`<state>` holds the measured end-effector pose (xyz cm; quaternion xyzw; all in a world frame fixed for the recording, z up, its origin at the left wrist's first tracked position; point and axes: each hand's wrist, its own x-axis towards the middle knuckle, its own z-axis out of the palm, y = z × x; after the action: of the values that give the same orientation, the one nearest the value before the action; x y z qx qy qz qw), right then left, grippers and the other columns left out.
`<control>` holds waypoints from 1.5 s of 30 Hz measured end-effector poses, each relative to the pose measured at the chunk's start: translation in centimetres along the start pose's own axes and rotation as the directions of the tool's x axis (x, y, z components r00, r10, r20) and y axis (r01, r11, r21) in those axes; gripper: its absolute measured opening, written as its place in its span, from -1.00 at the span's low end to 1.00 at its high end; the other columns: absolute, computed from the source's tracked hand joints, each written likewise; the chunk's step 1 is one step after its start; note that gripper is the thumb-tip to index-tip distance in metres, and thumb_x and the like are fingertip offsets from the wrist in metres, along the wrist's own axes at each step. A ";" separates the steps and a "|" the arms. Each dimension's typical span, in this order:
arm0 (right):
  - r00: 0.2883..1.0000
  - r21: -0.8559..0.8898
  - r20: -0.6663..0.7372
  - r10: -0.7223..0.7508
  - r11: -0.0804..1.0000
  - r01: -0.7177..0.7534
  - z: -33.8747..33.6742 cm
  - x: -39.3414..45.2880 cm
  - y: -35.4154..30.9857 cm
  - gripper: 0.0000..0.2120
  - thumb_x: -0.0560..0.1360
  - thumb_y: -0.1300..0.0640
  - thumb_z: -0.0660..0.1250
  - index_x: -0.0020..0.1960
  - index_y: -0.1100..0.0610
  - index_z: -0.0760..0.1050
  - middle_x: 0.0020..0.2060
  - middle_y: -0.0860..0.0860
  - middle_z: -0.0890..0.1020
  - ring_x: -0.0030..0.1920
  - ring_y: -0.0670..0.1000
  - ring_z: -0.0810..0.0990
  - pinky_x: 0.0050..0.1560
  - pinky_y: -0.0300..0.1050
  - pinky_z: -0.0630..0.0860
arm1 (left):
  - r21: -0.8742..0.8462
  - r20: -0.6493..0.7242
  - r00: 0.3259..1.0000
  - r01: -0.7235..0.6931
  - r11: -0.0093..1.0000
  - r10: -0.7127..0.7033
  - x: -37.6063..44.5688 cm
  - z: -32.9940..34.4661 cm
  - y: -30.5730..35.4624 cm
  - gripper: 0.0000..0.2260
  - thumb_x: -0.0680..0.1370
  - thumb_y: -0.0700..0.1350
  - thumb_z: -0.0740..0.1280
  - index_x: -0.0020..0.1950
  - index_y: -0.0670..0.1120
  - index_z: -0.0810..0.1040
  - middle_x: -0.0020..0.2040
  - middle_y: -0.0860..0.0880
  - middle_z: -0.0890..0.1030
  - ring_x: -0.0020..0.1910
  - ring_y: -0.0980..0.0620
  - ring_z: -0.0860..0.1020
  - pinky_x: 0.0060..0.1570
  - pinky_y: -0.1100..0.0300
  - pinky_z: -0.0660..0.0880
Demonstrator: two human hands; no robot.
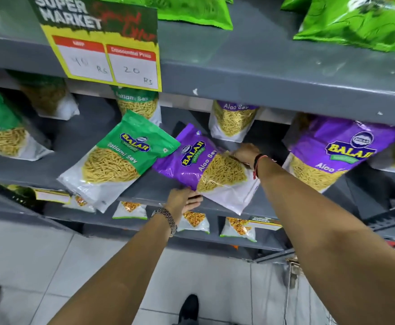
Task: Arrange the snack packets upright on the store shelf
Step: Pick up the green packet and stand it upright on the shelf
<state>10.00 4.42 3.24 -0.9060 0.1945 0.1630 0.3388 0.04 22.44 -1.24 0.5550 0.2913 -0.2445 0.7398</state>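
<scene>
A purple Aloo Sev packet [203, 170] lies tilted on the grey middle shelf [145, 195], its white bottom hanging over the front edge. My left hand [183, 199] grips its lower left edge from below. My right hand [247, 152] holds its upper right edge. A green Ratlami Sev packet [119, 158] leans tilted just to its left, touching it. Another purple Aloo Sev packet [332, 151] leans at the right, and one more [232, 120] stands upright further back.
A yellow price sign [107, 43] hangs from the upper shelf [262, 73], which carries bright green bags [360, 22]. More green packets [2, 127] sit at the left. Small snack packets [193, 221] line the lower shelf. Tiled floor and my shoe [188, 308] are below.
</scene>
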 end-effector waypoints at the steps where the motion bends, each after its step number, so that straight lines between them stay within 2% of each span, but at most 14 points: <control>1: 1.000 0.023 -0.028 0.013 1.000 -0.012 -0.1 -0.3 0.2 -0.61 0.44 0.05 0.36 0.09 0.34 0.56 0.05 0.25 0.65 0.05 0.18 0.63 -0.14 -0.07 0.54 | -0.026 -0.005 1.000 -0.015 1.000 0.015 0.1 0.1 -0.1 -0.81 0.61 -0.27 0.05 -0.16 -0.26 0.38 0.04 -0.29 0.56 0.07 -0.30 0.56 0.16 -0.05 0.45; 3: 0.998 0.091 -0.062 0.026 0.996 -0.021 -0.1 -0.9 0.7 -0.71 0.43 0.08 0.36 -0.04 0.32 0.60 -0.16 0.25 0.67 -0.18 0.12 0.61 -0.34 -0.13 0.40 | -0.073 -0.004 0.998 -0.066 0.995 0.066 0.3 0.1 -0.3 -0.86 0.61 -0.25 0.07 -0.07 -0.27 0.36 -0.15 -0.18 0.55 -0.16 -0.13 0.57 0.06 -0.01 0.54; 5: 0.995 0.179 -0.088 0.049 0.983 -0.032 0.1 -2.0 1.9 -0.86 0.41 0.11 0.33 -0.25 0.17 0.57 -0.42 0.11 0.54 -0.38 0.05 0.48 -0.44 -0.18 0.32 | -0.092 0.007 0.991 -0.132 0.987 0.133 0.3 0.0 -0.7 -0.87 0.61 -0.19 0.09 0.04 -0.25 0.34 -0.13 -0.15 0.55 -0.20 -0.05 0.56 -0.21 0.16 0.63; 6: 0.992 0.228 -0.106 0.062 0.973 -0.036 0.4 -2.4 2.8 -0.83 0.41 0.12 0.32 -0.35 0.13 0.51 -0.48 0.04 0.46 -0.45 0.00 0.42 -0.48 -0.20 0.29 | -0.087 0.022 0.985 -0.166 0.982 0.169 0.2 -0.2 -1.0 -0.85 0.61 -0.17 0.10 0.09 -0.23 0.34 -0.09 -0.16 0.56 -0.20 -0.04 0.57 -0.32 0.24 0.63; 8: 0.982 0.272 -0.173 0.069 0.962 -0.020 1.1 -3.5 5.1 -0.72 0.41 0.17 0.27 -0.47 0.13 0.40 -0.51 0.00 0.43 -0.46 -0.08 0.36 -0.43 -0.19 0.28 | -0.034 0.045 0.971 -0.233 0.972 0.235 -0.5 -0.4 -1.5 -0.85 0.61 -0.16 0.10 0.11 -0.19 0.36 -0.07 -0.14 0.56 -0.24 -0.02 0.60 -0.39 0.30 0.60; 10: 0.967 0.329 -0.248 0.064 0.944 0.022 1.9 -4.7 7.9 -0.76 0.38 0.22 0.23 -0.45 0.22 0.45 -0.43 0.10 0.51 -0.32 -0.03 0.45 -0.24 -0.11 0.42 | 0.072 0.058 0.953 -0.301 0.951 0.297 -1.0 -0.6 -1.9 -0.89 0.60 -0.15 0.11 0.02 -0.14 0.40 -0.13 -0.12 0.58 -0.38 0.07 0.64 -0.41 0.31 0.59; 12: 0.957 0.414 -0.272 0.096 0.910 0.027 2.4 -6.5 10.2 -0.80 0.38 0.23 0.22 -0.30 0.33 0.55 -0.34 0.20 0.57 -0.21 0.01 0.48 -0.05 0.03 0.49 | 0.163 0.084 0.933 -0.360 0.918 0.351 -1.5 -0.7 -2.0 -0.87 0.59 -0.17 0.12 -0.14 -0.08 0.39 -0.19 -0.15 0.57 -0.47 0.14 0.62 -0.40 0.28 0.59; 16: 0.954 0.593 -0.244 0.172 0.805 0.006 1.6 -12.0 11.8 -0.81 0.51 0.16 0.26 -0.25 0.14 0.55 -0.30 0.10 0.55 -0.23 0.00 0.46 -0.17 -0.15 0.43 | 0.283 0.228 0.872 -0.484 0.828 0.432 -3.1 -0.7 -1.4 -0.78 0.59 -0.19 0.12 -0.25 -0.04 0.35 -0.19 -0.20 0.52 -0.32 -0.08 0.59 -0.25 0.14 0.60; 19: 0.963 0.738 -0.199 0.181 0.675 0.026 0.6 -15.6 12.7 -0.80 0.52 0.22 0.22 -0.24 0.10 0.53 -0.31 0.06 0.56 -0.25 0.01 0.48 -0.25 -0.17 0.43 | 0.270 0.318 0.813 -0.571 0.776 0.487 -5.0 -0.2 -0.8 -0.78 0.60 -0.20 0.12 -0.25 -0.06 0.33 -0.26 -0.11 0.52 -0.39 0.06 0.59 -0.32 0.25 0.59; 25: 0.969 0.815 -0.206 0.136 0.571 0.093 -1.0 -19.5 13.3 -0.81 0.52 0.25 0.19 -0.20 0.10 0.52 -0.21 0.09 0.61 -0.15 0.05 0.55 -0.09 -0.05 0.49 | 0.253 0.377 0.723 -0.682 0.687 0.579 -7.0 1.1 -0.2 -0.78 0.60 -0.19 0.13 -0.26 -0.04 0.35 -0.41 0.18 0.59 -0.42 0.26 0.56 -0.40 0.39 0.51; 29: 0.973 0.827 -0.184 0.142 0.558 0.075 -0.9 -19.0 13.6 -0.76 0.51 0.31 0.14 -0.21 0.09 0.50 -0.16 0.11 0.60 -0.09 0.08 0.55 0.02 0.04 0.51 | 0.261 0.376 0.705 -0.704 0.661 0.601 -6.9 1.6 -0.1 -0.77 0.60 -0.17 0.13 -0.26 -0.02 0.36 -0.39 0.18 0.58 -0.41 0.30 0.55 -0.41 0.42 0.47; 36: 0.970 0.853 -0.185 0.156 0.516 0.080 -0.1 -12.9 10.7 -0.70 0.52 0.33 0.15 -0.32 0.06 0.42 -0.36 0.03 0.47 -0.33 -0.03 0.40 -0.32 -0.21 0.31 | 0.302 0.283 0.706 -0.708 0.639 0.649 -3.7 2.2 2.8 -0.77 0.60 -0.18 0.12 -0.25 -0.02 0.34 -0.28 0.02 0.46 -0.33 0.15 0.53 -0.32 0.34 0.55; 41: 0.950 0.828 -0.277 0.142 0.537 0.161 0.1 -7.4 6.8 -0.69 0.51 0.29 0.18 -0.36 0.04 0.39 -0.40 -0.03 0.44 -0.30 -0.04 0.41 -0.08 -0.04 0.41 | 0.323 0.220 0.666 -0.739 0.591 0.712 -0.9 2.5 6.9 -0.76 0.59 -0.18 0.11 -0.27 0.03 0.33 -0.26 0.03 0.43 -0.24 0.11 0.46 -0.17 0.26 0.55; 45: 0.942 0.785 -0.310 0.132 0.595 0.175 1.0 -4.2 5.8 -0.64 0.46 0.36 0.13 -0.40 0.01 0.40 -0.40 -0.04 0.48 -0.27 0.00 0.45 -0.03 0.05 0.44 | 0.362 0.191 0.690 -0.710 0.604 0.698 0.9 2.1 8.1 -0.74 0.59 -0.19 0.13 -0.28 0.03 0.35 -0.28 -0.02 0.45 -0.14 -0.05 0.47 0.02 -0.04 0.52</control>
<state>3.52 2.10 1.15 -0.6718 0.2906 -0.1031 0.6735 6.54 22.51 4.09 0.7623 -0.0194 0.0029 0.6469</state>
